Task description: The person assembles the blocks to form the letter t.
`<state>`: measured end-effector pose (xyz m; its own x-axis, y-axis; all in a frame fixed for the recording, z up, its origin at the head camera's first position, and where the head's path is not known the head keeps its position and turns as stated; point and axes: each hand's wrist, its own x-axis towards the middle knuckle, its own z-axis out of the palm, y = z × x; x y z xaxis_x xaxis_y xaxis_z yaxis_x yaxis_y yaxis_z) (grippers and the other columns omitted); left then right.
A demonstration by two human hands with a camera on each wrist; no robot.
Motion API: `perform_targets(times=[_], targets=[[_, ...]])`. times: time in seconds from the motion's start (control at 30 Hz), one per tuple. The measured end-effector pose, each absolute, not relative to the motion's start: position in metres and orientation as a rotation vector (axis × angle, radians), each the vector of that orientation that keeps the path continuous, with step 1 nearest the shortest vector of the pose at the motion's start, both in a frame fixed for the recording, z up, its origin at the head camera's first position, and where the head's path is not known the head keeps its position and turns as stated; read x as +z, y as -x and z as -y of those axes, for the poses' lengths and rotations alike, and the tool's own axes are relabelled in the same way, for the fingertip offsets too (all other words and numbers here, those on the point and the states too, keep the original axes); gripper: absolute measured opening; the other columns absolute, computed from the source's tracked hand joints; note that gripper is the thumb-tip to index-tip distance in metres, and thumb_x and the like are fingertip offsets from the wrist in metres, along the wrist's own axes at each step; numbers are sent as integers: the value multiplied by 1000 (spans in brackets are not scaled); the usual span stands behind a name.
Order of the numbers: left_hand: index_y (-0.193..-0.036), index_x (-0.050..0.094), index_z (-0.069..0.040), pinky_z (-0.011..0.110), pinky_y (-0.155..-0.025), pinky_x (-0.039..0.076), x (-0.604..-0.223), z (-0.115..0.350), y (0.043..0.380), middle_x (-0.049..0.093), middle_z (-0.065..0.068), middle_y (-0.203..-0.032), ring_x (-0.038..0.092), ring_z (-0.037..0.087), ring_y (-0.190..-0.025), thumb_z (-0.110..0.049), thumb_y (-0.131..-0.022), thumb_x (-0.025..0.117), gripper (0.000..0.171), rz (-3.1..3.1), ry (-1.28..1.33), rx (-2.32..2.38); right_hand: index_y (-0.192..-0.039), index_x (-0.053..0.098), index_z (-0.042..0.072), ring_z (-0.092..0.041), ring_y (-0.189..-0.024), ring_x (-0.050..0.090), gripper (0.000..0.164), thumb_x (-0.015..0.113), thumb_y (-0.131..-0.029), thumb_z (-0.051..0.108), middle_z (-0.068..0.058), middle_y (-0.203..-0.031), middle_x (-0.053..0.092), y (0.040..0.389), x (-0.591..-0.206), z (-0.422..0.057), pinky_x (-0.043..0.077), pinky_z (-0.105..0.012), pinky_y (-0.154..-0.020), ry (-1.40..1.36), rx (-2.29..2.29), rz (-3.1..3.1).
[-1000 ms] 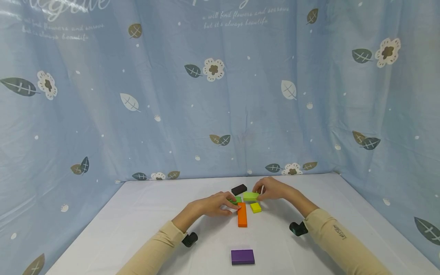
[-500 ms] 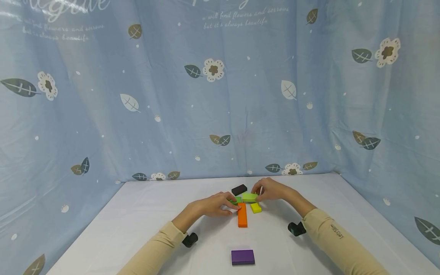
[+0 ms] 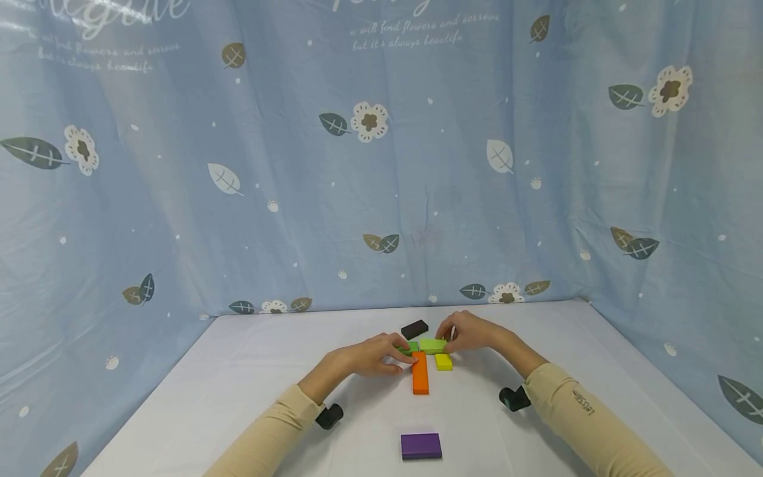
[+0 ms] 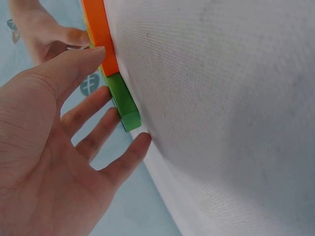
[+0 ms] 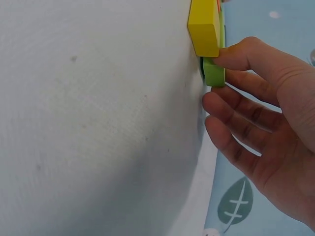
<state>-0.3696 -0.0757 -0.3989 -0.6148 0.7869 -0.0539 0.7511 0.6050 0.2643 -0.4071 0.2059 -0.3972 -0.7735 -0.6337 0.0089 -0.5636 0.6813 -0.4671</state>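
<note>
My left hand (image 3: 375,354) is at the left of a cluster of coloured blocks. Its thumb presses the long orange block (image 3: 420,377), while the fingers lie behind the green block (image 4: 123,101), the two blocks caught between them. On the other side, my right hand (image 3: 471,330) pinches the right end of a light green block (image 3: 430,346), thumb on the near face. That block lies end to end with the green one. The small yellow block (image 3: 444,362) sits squarely against its near side, with the right thumb close beside it in the right wrist view.
Just behind the cluster lies a black block (image 3: 414,329). A purple block (image 3: 420,446) is at the front of the white-covered table (image 3: 250,358). Blue patterned curtain (image 3: 417,199) encloses the back and sides.
The right hand has shifted the light green block slightly left and toward me, up against the green and yellow blocks. The yellow block has turned straight. The left hand has stayed put.
</note>
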Motion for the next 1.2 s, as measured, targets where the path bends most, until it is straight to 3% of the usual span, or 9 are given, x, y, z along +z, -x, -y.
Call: perform_targets(times=[1.2], targets=[[-131,64,-29,31,-107,43,-400,75,370,54,-3,-138,49,13,-123,-24,-96,64,35,-2673,-1268,320,-107,74,9,-16,-80,60,24,75,-84,15,1,-88,70,402,-397,-202,52,-19,-70,972,-699,-2730]])
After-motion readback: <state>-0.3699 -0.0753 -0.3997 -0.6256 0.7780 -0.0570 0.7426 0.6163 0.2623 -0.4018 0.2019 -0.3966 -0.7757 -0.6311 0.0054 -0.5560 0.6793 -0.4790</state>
